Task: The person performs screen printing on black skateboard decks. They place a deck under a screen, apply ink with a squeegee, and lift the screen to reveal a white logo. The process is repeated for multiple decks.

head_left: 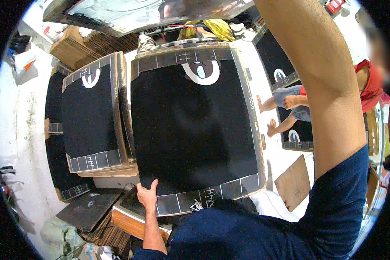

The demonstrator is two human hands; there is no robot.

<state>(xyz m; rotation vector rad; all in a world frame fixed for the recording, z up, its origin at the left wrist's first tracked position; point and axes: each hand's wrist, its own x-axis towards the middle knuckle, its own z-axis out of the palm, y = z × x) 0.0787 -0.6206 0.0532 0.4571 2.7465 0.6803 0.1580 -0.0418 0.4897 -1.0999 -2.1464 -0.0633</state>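
Observation:
In the middle lies a large board (190, 138) covered in black cloth, with a white, grey and blue eye-shaped print (209, 77) near its far edge and grey strips with white lines along its near and far ends. My left hand (147, 196) rests at the board's near left corner, thumb spread apart on the cloth; its other fingertips are partly hidden. Above the far end, a framed printing screen (147, 13) with white and dark smears is tilted up. My right arm reaches up past the top edge beside it, so my right hand is out of sight.
A stack of similar black-covered boards (91, 117) stands to the left. Cardboard stacks (104, 234) sit at lower left, and a yellow cloth (218, 29) lies at the far end. On the right, another person in a red top (368, 86) sits beside more printed black boards (299, 130).

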